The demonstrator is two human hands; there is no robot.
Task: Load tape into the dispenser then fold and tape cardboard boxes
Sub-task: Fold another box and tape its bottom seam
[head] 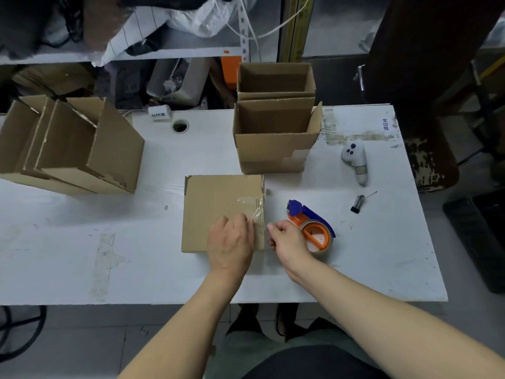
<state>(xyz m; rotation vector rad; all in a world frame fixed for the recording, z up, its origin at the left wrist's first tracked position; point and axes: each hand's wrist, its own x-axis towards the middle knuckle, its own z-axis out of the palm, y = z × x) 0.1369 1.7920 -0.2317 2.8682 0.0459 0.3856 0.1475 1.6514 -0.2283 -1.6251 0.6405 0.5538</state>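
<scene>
While left hand (pixel 231 243) presses box (pixel 216 206), dispenser (pixel 311 228) behind right grip (pixel 287 239).

On the white bench (pixel 136 242) a closed box (pixel 216 203) lies flat, clear tape (pixel 257 212) along its right edge. The left hand (pixel 229 242) rests on the box; the right hand (pixel 287 239), fingers curled, sits just beside a dispenser (pixel 311 225). 2 open boxes (pixel 273 132) stand behind.
</scene>
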